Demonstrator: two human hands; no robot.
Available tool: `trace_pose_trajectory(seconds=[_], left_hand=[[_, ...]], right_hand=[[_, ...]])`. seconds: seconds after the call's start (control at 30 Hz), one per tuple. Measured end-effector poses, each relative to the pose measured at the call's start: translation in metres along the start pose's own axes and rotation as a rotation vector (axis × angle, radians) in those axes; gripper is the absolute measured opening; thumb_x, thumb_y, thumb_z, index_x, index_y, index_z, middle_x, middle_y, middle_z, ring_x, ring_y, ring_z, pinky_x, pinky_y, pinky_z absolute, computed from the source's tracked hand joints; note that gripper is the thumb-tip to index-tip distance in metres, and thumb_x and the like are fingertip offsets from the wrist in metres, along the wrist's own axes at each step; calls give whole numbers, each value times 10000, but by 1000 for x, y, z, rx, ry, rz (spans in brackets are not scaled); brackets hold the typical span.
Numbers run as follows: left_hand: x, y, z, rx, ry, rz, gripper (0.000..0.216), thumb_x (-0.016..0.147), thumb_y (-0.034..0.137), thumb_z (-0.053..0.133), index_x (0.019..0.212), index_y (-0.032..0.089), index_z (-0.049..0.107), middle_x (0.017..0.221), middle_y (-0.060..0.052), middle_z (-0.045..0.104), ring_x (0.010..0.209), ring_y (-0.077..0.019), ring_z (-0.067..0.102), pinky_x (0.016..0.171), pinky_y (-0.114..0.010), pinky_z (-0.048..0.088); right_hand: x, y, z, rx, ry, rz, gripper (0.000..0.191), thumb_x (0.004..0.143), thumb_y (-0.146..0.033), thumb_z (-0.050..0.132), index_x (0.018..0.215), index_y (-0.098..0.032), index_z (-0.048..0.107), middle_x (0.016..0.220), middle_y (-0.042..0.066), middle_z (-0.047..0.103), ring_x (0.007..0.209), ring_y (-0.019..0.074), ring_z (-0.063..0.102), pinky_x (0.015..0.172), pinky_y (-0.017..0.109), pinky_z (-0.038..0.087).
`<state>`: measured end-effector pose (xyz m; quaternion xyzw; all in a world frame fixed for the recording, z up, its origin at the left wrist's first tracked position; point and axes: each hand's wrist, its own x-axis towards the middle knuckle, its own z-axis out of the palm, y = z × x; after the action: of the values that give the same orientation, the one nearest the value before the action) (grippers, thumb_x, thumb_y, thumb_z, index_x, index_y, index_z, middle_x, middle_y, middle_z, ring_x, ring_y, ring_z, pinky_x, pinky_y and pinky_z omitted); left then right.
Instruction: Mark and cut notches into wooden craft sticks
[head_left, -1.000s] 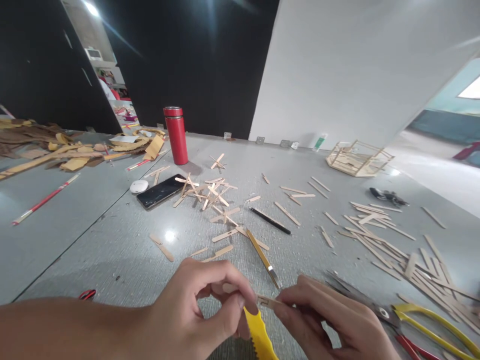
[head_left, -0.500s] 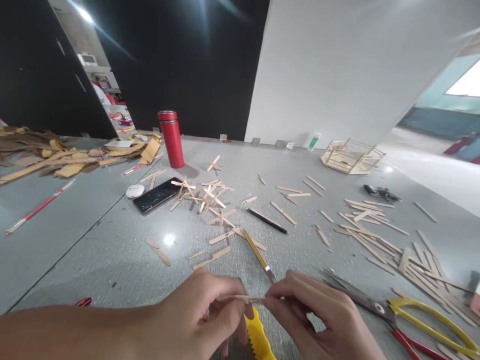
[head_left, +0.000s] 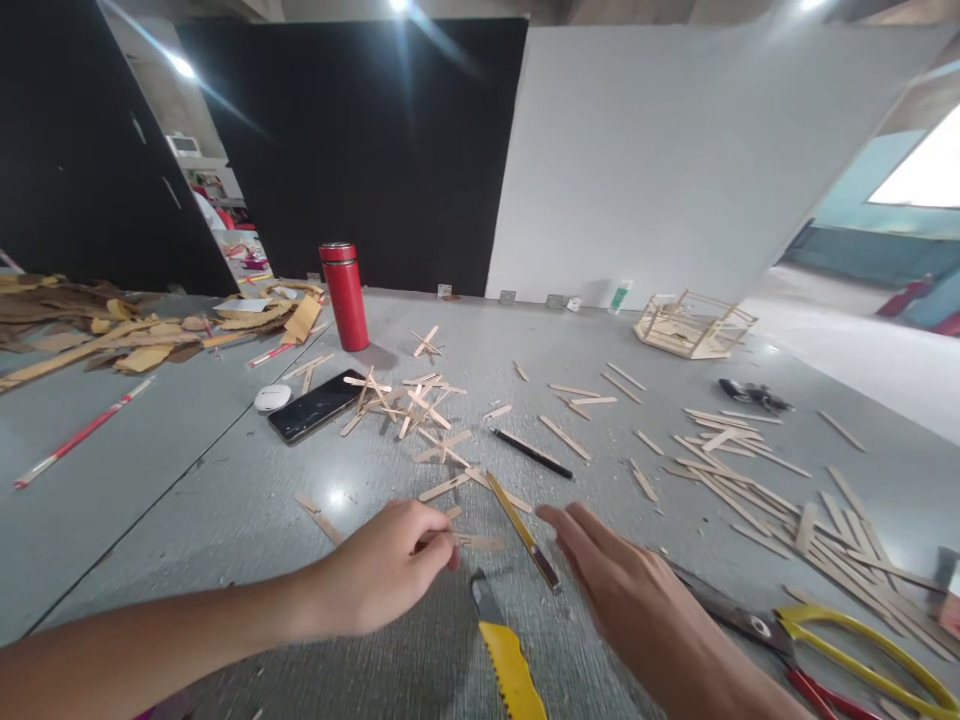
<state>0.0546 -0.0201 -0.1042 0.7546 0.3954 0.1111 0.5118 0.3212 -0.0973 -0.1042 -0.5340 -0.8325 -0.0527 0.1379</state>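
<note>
My left hand (head_left: 386, 570) pinches a thin wooden stick (head_left: 474, 542) between thumb and fingertips, low over the grey floor. My right hand (head_left: 626, 590) has its fingers stretched out and holds nothing; it hovers just right of a yellow-handled tool (head_left: 523, 518) lying on the floor. A yellow utility knife (head_left: 504, 655) with its blade out lies between my hands, close to me.
Loose wooden sticks (head_left: 420, 395) litter the floor, with a bigger pile (head_left: 817, 510) at the right. A black pen (head_left: 531, 453), phone (head_left: 313, 404), white earbud case (head_left: 271, 398), red flask (head_left: 344, 297), yellow-handled scissors (head_left: 817, 640), a stick frame model (head_left: 694, 325) and cardboard scraps (head_left: 127, 325) lie around.
My right hand has let go of the stick and opened, moving off to the right. My left hand keeps the stick and has lowered it toward the floor. The view has tilted up.
</note>
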Motion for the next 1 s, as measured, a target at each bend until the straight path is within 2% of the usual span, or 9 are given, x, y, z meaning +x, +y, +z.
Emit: trace_pose_trajectory(seconds=[0.1, 0.17, 0.27, 0.37, 0.43, 0.53, 0.7, 0.83, 1.0], left_hand=[[7, -7, -2, 97, -33, 1, 328, 993, 284, 445, 711, 191, 584, 556, 42, 459, 513, -116, 411, 505, -269, 285], [8, -10, -1, 146, -27, 11, 334, 999, 296, 444, 706, 195, 568, 563, 36, 470, 528, -122, 426, 520, -278, 283], [7, -12, 0, 195, 28, 37, 274, 1023, 325, 426, 848, 200, 595, 658, 16, 549, 584, -137, 472, 561, -288, 306], [7, -14, -1, 222, 60, 64, 233, 1030, 337, 428, 953, 198, 598, 707, 4, 569, 606, -146, 477, 592, -298, 325], [8, -17, -2, 232, 56, 85, 245, 1026, 334, 433, 929, 192, 608, 697, 1, 565, 601, -146, 469, 601, -303, 329], [11, -19, -2, 237, 43, 122, 248, 1017, 313, 441, 880, 192, 609, 681, 5, 562, 582, -135, 454, 600, -300, 329], [12, -17, -2, 231, 25, 174, 235, 1010, 277, 447, 842, 193, 589, 644, 26, 533, 546, -115, 417, 592, -290, 331], [12, -14, -1, 231, 29, 193, 203, 1000, 253, 462, 845, 202, 584, 636, 37, 521, 543, -110, 400, 590, -285, 326], [10, -11, -1, 231, 30, 202, 221, 1001, 253, 469, 829, 192, 594, 659, 22, 539, 554, -112, 387, 589, -296, 321]], right_hand=[[6, 16, 4, -305, -11, -324, 649, 871, 72, 370, 1443, -182, 540, 1344, 182, 692, 1001, 311, 761, 754, 441, 652], [10, 21, 5, -398, -27, -476, 563, 891, 60, 385, 1368, -139, 607, 1242, 168, 738, 926, 306, 758, 735, 455, 648], [13, 23, 3, -369, -25, -578, 337, 995, -23, 393, 1120, -108, 695, 959, 122, 771, 742, 241, 727, 627, 376, 612], [11, 25, 0, -269, 76, -619, 365, 1053, -50, 305, 1075, -94, 667, 865, 112, 759, 689, 222, 723, 594, 348, 599], [6, 27, 2, -126, 127, -528, 367, 1075, -73, 260, 1175, -88, 614, 951, 139, 759, 702, 207, 730, 586, 321, 600], [-1, 24, 9, 252, 235, -173, 264, 1091, -140, 345, 1257, -181, 547, 991, 95, 724, 631, 141, 684, 552, 254, 587], [4, -1, 8, 1093, 367, 384, 60, 1093, -301, 463, 1088, -293, 522, 1190, 72, 669, 630, 130, 678, 436, 250, 588], [12, -12, -3, 1425, 282, 570, 144, 1049, -406, 564, 1112, -276, 561, 1013, 61, 728, 690, 175, 694, 512, 282, 613], [14, -9, -6, 1522, 291, 726, 313, 996, -560, 597, 995, -248, 602, 803, 9, 687, 527, 128, 597, 423, 234, 517]])
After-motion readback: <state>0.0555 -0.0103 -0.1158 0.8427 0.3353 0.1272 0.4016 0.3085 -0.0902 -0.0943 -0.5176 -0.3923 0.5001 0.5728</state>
